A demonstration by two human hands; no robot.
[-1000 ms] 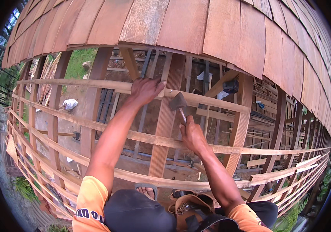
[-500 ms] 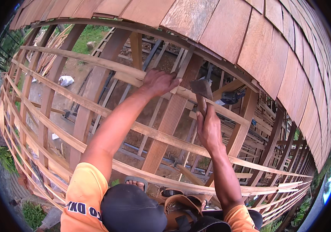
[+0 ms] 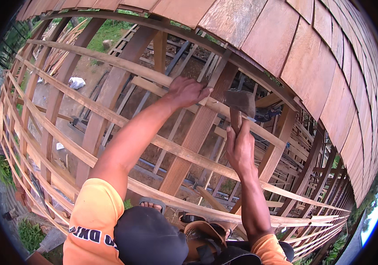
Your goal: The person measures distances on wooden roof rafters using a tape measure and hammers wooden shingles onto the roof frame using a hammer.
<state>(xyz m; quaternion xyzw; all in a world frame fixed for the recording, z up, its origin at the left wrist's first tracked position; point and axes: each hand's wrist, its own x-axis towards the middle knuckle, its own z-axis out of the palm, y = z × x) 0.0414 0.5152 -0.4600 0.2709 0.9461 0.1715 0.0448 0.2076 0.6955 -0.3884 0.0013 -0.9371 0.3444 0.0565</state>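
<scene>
My left hand [image 3: 188, 92] is closed over a long wooden batten [image 3: 140, 70] where it crosses a wide brown rafter [image 3: 195, 137]. Its thumb side points toward the right; anything pinched under the fingertips is hidden. In my right hand [image 3: 242, 148] is a hatchet [image 3: 240, 102], gripped by its wooden handle just below the broad dark metal head. The head is raised beside the rafter, to the right of my left hand and apart from it.
Overlapping wooden shingles [image 3: 273, 39] cover the roof above and to the right. More battens [image 3: 189, 154] run across the rafters below my hands, with open gaps down to the ground. A brown pouch [image 3: 204, 234] hangs at my waist. My sandalled foot [image 3: 152, 204] shows below.
The hatchet's head has swung slightly right and turned its broad face more into view. My left hand stays on the batten; the whole view has shifted a little.
</scene>
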